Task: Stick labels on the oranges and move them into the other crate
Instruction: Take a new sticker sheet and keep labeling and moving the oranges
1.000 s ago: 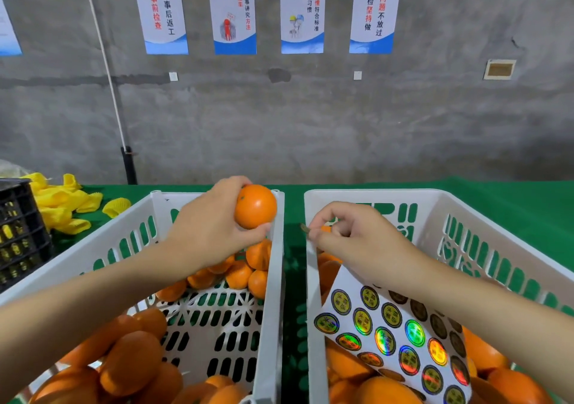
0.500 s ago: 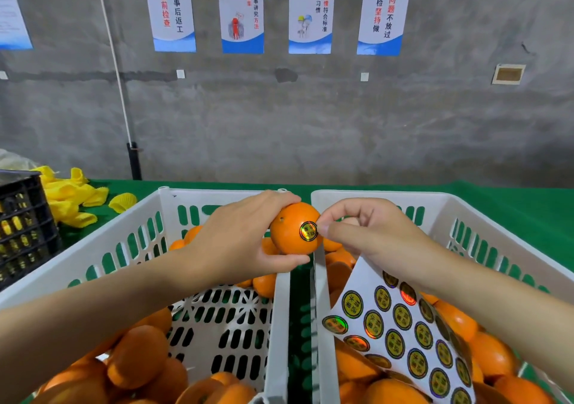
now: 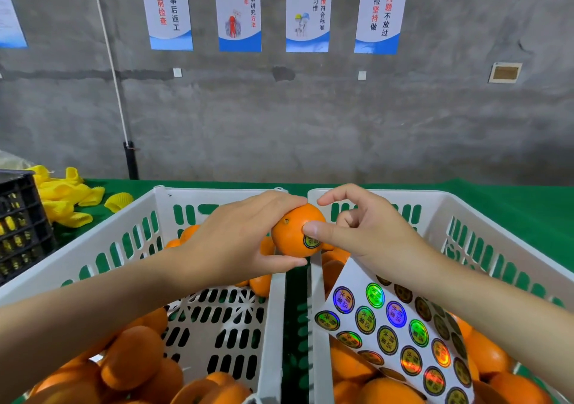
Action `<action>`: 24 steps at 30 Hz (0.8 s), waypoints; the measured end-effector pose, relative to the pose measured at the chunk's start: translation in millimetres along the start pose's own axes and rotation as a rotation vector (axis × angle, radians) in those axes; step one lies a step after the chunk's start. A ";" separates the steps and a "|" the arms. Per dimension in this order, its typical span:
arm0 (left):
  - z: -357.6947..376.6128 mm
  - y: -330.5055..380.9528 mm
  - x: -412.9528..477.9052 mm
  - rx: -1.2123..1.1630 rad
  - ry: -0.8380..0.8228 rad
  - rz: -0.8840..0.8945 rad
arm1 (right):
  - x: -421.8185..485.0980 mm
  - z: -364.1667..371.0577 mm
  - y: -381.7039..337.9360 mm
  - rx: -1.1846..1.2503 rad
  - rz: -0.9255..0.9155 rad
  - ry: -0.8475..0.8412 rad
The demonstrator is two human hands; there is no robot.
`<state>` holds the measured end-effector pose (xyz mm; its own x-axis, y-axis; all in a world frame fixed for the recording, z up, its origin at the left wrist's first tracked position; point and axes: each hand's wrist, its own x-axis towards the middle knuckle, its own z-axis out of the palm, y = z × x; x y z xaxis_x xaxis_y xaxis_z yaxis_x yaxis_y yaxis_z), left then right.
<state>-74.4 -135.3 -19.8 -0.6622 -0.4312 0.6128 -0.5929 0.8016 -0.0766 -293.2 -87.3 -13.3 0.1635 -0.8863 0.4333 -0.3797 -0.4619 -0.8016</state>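
**As the Thumb Is Pressing Down, the Label Is Seating on the Orange**

Whereas a second ago the left grip (image 3: 236, 239) was holding a bare orange over the left crate (image 3: 273, 310), it is now holding that orange (image 3: 292, 232) above the gap between the two white crates. Its fingers are wrapping over the top and its thumb is bracing underneath. One label (image 3: 311, 241) is now sitting on the fruit's right face. The right grip (image 3: 366, 232), which was pinching that label, is pressing it flat with the thumb (image 3: 313, 229) while the index finger is lifting clear. Its remaining fingers are curling under the palm and seemingly clamping the label sheet (image 3: 397, 326), which is hanging into the right crate (image 3: 413, 197). By my judgement the sticking step is finishing and the drop, probably into the right crate, is coming next.

Counting from the left, one black crate (image 3: 18, 226) is standing on the counter (image 3: 512, 204) beside a heap of yellow foam nets (image 3: 65, 195) too jumbled for counting. Two white crates are both holding piled oranges. One orange is sitting in hand, and one sheet is showing roughly twenty labels, with others hiding behind the wrist.
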 end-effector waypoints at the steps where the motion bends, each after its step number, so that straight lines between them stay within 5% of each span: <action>1: 0.4 -0.2 0.1 -0.006 0.003 0.004 | 0.3 -0.2 -0.7 -0.001 -0.011 0.004; 10: 5.5 14.2 1.6 -0.292 -0.072 -0.181 | 3.9 -8.3 -5.9 0.003 -0.078 0.172; 24: 8.9 27.9 -1.4 -0.538 -0.150 -0.289 | 0.6 -9.6 -1.8 -0.194 -0.020 -0.010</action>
<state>-94.1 -116.1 -29.9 -0.5896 -0.6837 0.4300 -0.4696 0.7234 0.5062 -301.2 -86.7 -7.6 0.1815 -0.8779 0.4432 -0.5441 -0.4650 -0.6983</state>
